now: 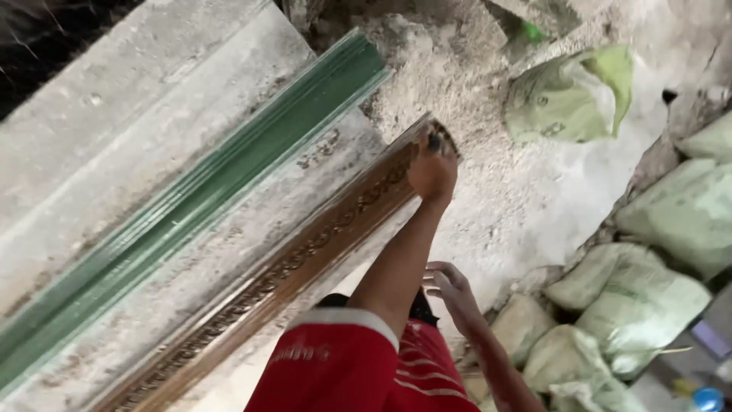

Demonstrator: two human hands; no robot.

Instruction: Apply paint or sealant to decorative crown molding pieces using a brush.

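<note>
Seen from above. Left hand [432, 169] stretched forward, fingers curled together around the far end of a long brown moulding [290, 263] with carved ornament, something small and dark pinched at the fingertips, too blurred to identify. Right hand [450, 288] lower and nearer, fingers spread apart, holding nothing, hanging just beside the left forearm. Moulding running diagonally from near left up to far right, its long axis ending under the left fingers. Left of those fingers, a green moulding [191, 202] lying parallel on a grey concrete slab [114, 122]. Right of both hands, pale green sacks [648, 305] piled on dusty ground [526, 206]. Red sleeve [343, 366] in the foreground.
</note>
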